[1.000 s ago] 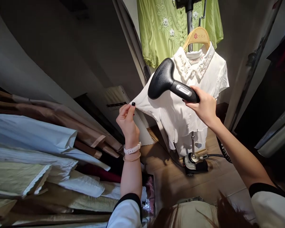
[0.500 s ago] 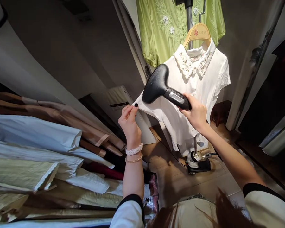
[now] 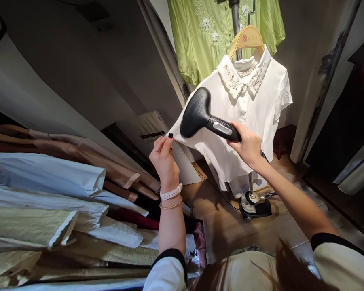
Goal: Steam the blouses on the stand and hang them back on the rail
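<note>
While the left hand (image 3: 166, 161) pinches the edge of the white blouse's (image 3: 257, 115) sleeve (image 3: 176, 128) and holds it taut, the right hand (image 3: 247, 145) is wrapped around the garment steamer (image 3: 196, 113), whose head sits close to that pinch. From where I stand, a slip leftward could scald those fingers, if steam is flowing. Too hard a tug might unseat the wooden hanger (image 3: 247, 39), which holds the blouse before a green embroidered one (image 3: 186, 44), or tip the steamer base (image 3: 255, 207) below.

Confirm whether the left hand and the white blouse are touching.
Touching: the head view shows the left hand pinching the end of the white blouse's drawn-out sleeve.
</note>
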Motion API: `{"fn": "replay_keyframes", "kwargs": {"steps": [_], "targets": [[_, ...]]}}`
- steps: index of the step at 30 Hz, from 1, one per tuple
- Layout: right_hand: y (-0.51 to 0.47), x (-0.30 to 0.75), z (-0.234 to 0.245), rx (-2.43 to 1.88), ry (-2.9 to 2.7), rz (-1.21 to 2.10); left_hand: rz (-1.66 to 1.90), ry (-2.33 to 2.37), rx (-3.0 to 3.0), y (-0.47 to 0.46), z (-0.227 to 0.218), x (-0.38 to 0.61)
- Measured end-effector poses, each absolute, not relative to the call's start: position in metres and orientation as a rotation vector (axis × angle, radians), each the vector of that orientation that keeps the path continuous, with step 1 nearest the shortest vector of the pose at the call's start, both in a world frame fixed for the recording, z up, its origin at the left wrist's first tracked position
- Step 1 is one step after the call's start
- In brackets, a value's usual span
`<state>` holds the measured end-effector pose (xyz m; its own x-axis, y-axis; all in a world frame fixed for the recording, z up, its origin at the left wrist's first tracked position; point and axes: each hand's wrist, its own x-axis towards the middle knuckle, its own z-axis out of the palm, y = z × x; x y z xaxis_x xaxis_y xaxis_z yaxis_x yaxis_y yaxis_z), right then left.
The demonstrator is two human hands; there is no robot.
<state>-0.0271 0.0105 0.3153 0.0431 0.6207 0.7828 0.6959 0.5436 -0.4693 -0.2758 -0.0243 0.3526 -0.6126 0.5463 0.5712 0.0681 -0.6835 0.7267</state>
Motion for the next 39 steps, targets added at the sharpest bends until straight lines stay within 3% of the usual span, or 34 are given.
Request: {"fn": "replay_keyframes", "kwargs": {"steps": [8,39], "targets": [[0.008,-0.012,0.312,-1.216,-1.372,-0.014,2.342,1.105,1.151,-0.023,0.35,-0.28],[-0.003,-0.042,0.304,-1.131,-1.535,0.066,2.352,1.181,1.139,-0.041,0.346,-0.277]]}}
